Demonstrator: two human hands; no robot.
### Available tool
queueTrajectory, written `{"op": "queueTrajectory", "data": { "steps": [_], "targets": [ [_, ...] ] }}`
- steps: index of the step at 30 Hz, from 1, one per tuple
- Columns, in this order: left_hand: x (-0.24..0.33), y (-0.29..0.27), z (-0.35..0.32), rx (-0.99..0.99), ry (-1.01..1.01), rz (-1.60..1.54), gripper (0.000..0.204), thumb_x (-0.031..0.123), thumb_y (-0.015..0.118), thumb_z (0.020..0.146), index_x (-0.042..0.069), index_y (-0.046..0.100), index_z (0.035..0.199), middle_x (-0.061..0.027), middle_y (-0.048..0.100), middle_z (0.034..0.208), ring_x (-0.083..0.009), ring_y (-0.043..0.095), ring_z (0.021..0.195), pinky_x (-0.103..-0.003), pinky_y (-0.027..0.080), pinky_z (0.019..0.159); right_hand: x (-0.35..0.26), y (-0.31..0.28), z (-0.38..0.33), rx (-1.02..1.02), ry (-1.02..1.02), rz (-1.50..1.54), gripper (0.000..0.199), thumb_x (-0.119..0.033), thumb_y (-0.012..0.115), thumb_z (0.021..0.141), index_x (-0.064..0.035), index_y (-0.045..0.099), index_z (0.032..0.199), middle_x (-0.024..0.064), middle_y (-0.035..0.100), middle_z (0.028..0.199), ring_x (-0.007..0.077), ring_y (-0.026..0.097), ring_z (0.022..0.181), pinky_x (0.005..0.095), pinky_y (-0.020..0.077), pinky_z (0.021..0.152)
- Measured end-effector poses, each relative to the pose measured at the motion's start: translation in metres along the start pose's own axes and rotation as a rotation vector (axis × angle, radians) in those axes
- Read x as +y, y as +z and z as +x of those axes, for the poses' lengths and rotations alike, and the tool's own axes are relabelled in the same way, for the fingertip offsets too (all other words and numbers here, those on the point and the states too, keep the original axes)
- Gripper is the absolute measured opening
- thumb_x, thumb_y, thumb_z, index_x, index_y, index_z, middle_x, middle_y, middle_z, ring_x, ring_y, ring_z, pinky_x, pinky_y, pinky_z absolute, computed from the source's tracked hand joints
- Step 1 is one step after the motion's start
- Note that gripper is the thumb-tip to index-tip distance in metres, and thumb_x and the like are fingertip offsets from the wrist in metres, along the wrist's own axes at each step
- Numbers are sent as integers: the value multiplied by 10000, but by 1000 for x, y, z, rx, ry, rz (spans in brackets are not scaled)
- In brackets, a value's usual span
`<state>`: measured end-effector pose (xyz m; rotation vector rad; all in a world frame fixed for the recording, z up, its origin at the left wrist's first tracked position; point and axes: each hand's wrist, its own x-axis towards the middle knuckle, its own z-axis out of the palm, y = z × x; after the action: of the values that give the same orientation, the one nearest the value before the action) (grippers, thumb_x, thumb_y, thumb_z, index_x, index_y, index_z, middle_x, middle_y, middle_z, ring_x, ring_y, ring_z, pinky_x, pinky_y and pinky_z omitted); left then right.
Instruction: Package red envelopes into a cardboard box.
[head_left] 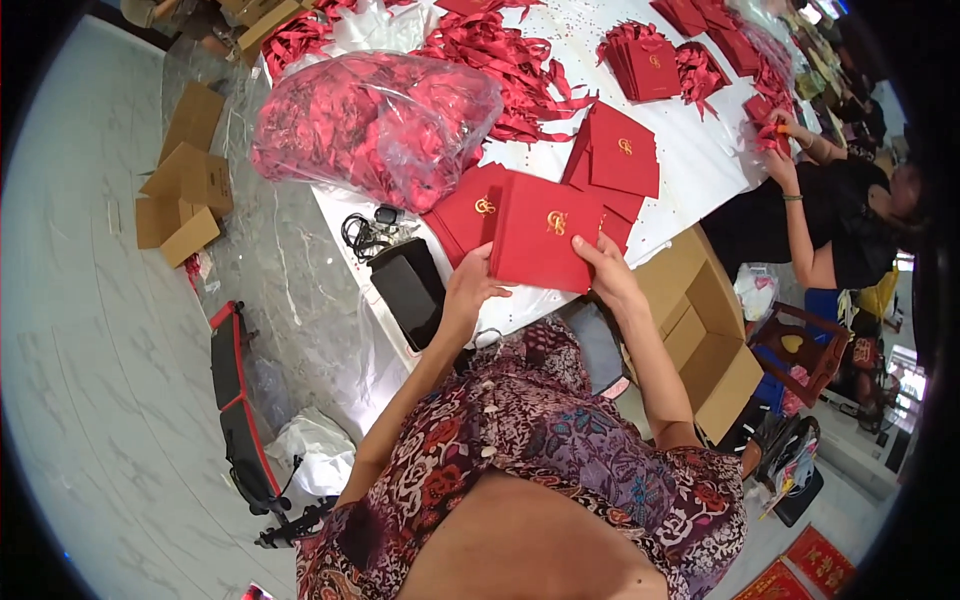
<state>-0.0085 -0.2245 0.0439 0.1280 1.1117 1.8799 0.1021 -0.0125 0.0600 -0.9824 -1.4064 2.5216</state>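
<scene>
Between my two hands, above the near edge of the table, is a stack of flat red paper bags (540, 235) with a gold emblem on the top one. My left hand (473, 292) is closed on the stack's lower left corner, its fingers partly hidden beneath. At the right edge my right hand (607, 272) grips it, thumb on top and the other fingers mostly hidden. Just beyond, more red bags (468, 208) lie under and left of the stack. Another loose pile of red bags (624, 150) rests to the right.
A clear plastic sack of red ribbons (370, 125) bulges on the white table (690, 170), with loose ribbons (500, 80) behind it. A black device (408, 290) and cables sit at the left edge. An open carton (700, 320) stands right; a co-worker's hands (780, 160) handle red pieces.
</scene>
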Motion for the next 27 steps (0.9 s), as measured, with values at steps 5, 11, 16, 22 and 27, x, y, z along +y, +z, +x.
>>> {"op": "queueTrajectory", "data": {
  "steps": [5, 11, 16, 22, 27],
  "targets": [
    [-16, 16, 7, 79, 82, 131, 484, 213, 484, 976, -21, 341, 1375, -157, 538, 1233, -219, 627, 942, -309, 531, 774, -8, -14, 11, -15, 1, 34, 460, -163, 632, 896, 17, 462, 1283, 114, 583, 1217, 188, 565, 1103, 327, 444, 973],
    [-41, 48, 23, 540, 49, 23, 569, 86, 666, 854, 0, 381, 1339, -98, 590, 1157, -177, 608, 985, -300, 522, 801, -14, -16, 20, -117, -184, -445, 530, -213, 662, 888, 9, 401, 1292, 99, 583, 1119, 151, 555, 997, 291, 458, 865],
    [-36, 60, 31, 512, 158, -184, 458, 94, 632, 871, 49, 431, 1280, -81, 604, 1148, -192, 629, 977, -330, 549, 736, -8, -66, 10, -29, -166, -256, 232, -164, 633, 906, -44, 510, 1062, 18, 558, 890, 86, 536, 766, 231, 459, 664],
    [-19, 74, 53, 629, 234, -19, 414, 117, 642, 872, 67, 459, 1241, -69, 614, 1109, -177, 636, 929, -332, 549, 719, 34, -141, 14, 308, -130, -78, 366, -157, 678, 869, -29, 459, 1133, 24, 552, 892, 86, 529, 781, 234, 478, 702],
    [-13, 88, 88, 687, 193, 84, 402, 97, 657, 862, 49, 461, 1209, -80, 613, 1088, -178, 626, 943, -340, 538, 772, 58, -142, 30, 202, 77, -5, 572, -162, 733, 827, 83, 388, 1211, 86, 580, 1034, 130, 557, 925, 257, 469, 819]
  ]
}}
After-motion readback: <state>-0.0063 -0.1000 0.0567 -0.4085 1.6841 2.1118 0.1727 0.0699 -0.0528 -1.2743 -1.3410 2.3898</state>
